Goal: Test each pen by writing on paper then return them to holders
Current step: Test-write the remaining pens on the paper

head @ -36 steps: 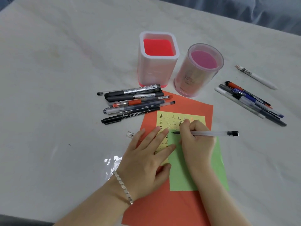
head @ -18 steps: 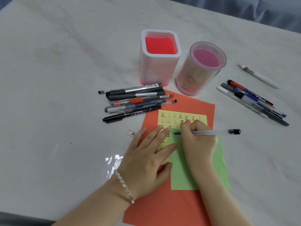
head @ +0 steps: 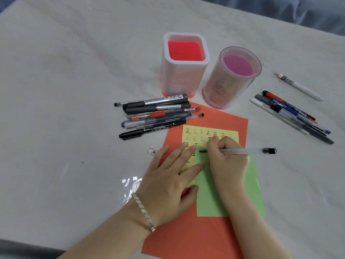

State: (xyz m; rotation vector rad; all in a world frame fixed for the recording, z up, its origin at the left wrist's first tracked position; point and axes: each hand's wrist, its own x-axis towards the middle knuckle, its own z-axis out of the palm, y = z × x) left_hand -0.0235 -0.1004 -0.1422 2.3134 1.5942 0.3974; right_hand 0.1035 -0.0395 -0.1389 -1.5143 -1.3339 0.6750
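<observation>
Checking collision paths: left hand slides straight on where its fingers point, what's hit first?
Probably the right hand, gripping the clear pen, just past the index finger of the left hand.

Very little moved. The right hand (head: pixel 227 161) drew the tip of the pen (head: pixel 242 151) a touch toward the near edge of the worktop (head: pixel 74 90), over the top left corner of the green sheet (head: pixel 211 199). It was no more than a short stroke, nearly all of it made in the first half second. With that, the barrel went from level to faintly slanted in the picture. The view itself crept as well: the square holder (head: pixel 183 71) and the round holder (head: pixel 229 86) ended up a little higher and further right in the picture than they had been.
</observation>
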